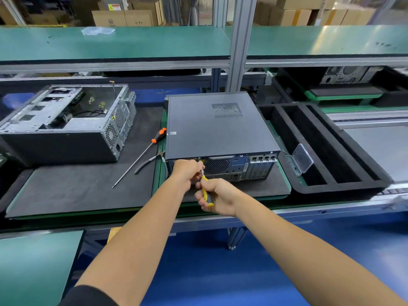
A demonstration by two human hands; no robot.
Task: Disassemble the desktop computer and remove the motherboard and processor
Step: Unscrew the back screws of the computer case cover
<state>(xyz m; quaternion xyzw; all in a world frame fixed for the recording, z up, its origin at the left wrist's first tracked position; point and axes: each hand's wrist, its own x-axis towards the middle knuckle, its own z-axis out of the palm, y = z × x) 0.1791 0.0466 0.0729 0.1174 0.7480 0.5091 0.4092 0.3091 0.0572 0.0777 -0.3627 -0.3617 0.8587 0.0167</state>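
- The right hand (pixel 217 196) is curled round the yellow handle of a small screwdriver (pixel 206 191), whose metal shaft runs up and away toward the upper left part of the rear panel of the desktop computer (pixel 217 127).
- The left hand (pixel 187 171) is closed, its fingers bent round the shaft near the tip, right against the rear panel; the tip itself is hidden behind the fingers.
- The desktop computer, a dark grey closed case, is laid flat on a black foam mat (pixel 254 187), with its rear panel turned toward the person. A round fan grille, ports and four slot covers are seen on that panel, and a perforated vent patch on the top cover.
- A small pale label is seen at the left edge of the top cover; its writing cannot be read.
- Left of the case, a long screwdriver with an orange and black handle (pixel 159 135) and a pair of pliers (pixel 150 161) lie on a second black mat (pixel 77 191), the pliers' jaws almost touching the case's near left corner.
- Farther left, an opened metal chassis (pixel 66 122) is set on its side, well apart from the hands.
- Right of the case, a black foam tray (pixel 331 151) with long slots holds a small clear plastic box (pixel 302 159) with its lid up.
- Bare mat is left between the rear panel and the bench's near edge, where both hands are at work.
- Cardboard cartons (pixel 122 17) are stacked behind the green upper shelf (pixel 132 43); their printing is too blurred to be read.
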